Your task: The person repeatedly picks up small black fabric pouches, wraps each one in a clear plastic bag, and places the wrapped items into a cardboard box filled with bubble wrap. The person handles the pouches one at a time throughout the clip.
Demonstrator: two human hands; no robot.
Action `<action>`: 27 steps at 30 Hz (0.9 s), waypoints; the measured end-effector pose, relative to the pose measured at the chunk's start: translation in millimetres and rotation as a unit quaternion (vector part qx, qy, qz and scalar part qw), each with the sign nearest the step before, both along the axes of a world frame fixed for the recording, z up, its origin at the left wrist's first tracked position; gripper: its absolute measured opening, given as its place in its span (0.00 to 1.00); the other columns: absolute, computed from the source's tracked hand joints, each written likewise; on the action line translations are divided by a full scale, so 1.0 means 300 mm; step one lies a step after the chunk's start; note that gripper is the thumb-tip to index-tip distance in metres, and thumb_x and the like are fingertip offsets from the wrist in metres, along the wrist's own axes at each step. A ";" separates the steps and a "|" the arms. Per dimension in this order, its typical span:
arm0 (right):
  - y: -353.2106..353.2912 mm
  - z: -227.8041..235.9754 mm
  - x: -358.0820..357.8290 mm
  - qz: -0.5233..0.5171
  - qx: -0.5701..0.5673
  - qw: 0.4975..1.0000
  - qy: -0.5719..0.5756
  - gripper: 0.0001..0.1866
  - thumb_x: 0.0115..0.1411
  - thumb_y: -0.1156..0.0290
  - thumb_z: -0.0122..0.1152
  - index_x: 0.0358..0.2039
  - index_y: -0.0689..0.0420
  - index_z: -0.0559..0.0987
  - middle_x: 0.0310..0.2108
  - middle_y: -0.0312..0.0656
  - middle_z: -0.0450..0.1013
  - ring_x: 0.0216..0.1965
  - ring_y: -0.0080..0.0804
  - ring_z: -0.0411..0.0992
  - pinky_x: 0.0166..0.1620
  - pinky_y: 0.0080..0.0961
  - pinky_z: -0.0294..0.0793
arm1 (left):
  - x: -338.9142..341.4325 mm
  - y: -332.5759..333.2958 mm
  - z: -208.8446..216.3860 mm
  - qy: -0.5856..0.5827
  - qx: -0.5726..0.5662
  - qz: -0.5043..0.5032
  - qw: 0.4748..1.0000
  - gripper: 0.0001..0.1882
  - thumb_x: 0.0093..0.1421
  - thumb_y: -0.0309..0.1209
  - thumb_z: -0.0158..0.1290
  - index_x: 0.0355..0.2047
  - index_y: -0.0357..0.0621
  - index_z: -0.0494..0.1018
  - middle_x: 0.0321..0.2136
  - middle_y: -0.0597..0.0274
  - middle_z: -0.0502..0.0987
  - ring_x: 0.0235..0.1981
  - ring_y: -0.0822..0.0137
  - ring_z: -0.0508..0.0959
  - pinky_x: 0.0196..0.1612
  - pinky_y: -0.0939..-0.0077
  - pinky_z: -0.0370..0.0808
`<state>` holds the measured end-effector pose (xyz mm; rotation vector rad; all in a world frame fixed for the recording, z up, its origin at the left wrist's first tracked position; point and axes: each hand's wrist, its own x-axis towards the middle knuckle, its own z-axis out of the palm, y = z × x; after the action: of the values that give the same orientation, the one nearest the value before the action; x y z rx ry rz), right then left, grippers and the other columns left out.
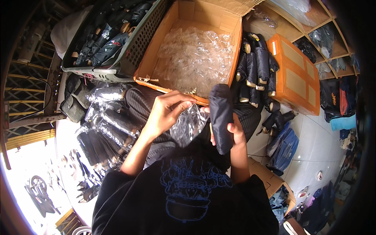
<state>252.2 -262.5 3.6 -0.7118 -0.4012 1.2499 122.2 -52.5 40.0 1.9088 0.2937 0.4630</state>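
Observation:
My left hand is closed, thumb and forefinger pinching the upper edge of a clear plastic bag that hangs over my lap. In my right hand I grip a folded umbrella in a black fabric sleeve, held nearly upright just right of the bag. The fingertips of my right hand show between umbrella and bag; whether they touch the bag I cannot tell. Beyond both hands, an open cardboard box holds a heap of loose clear plastic bags.
Several black folded umbrellas lie right of the box, beside an orange-taped carton. Umbrellas in clear bags pile up at my left. A grey-green crate of umbrellas stands far left. Wooden shelves are far right; an open carton sits near right.

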 end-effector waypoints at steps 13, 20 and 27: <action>-0.007 0.029 -0.003 0.043 -0.091 0.995 0.023 0.34 0.53 0.53 0.68 0.45 0.72 0.70 0.28 0.52 0.75 0.22 0.38 0.78 0.23 0.31 0.81 | -0.011 -0.024 -0.053 -0.062 0.192 0.055 0.978 0.09 0.56 0.28 0.61 0.38 0.41 0.79 0.24 0.59 0.73 0.21 0.60 0.75 0.25 0.68 0.72; -0.011 0.047 0.005 0.070 -0.109 0.992 0.000 0.31 0.53 0.56 0.67 0.43 0.73 0.70 0.30 0.54 0.75 0.21 0.39 0.78 0.22 0.31 0.81 | -0.025 -0.019 -0.059 -0.063 0.250 0.056 0.965 0.08 0.55 0.30 0.63 0.28 0.40 0.76 0.22 0.60 0.71 0.19 0.60 0.75 0.22 0.67 0.71; -0.029 0.036 0.017 0.106 -0.128 0.986 -0.010 0.29 0.52 0.57 0.67 0.42 0.72 0.71 0.31 0.54 0.75 0.21 0.38 0.78 0.23 0.31 0.81 | -0.047 -0.012 -0.080 -0.052 0.208 0.042 0.976 0.09 0.55 0.29 0.62 0.34 0.39 0.77 0.25 0.58 0.74 0.23 0.60 0.76 0.26 0.69 0.72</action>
<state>257.3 -271.3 14.4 -0.9180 -0.3424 1.5133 108.1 -56.0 16.1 2.2750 0.2207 0.7228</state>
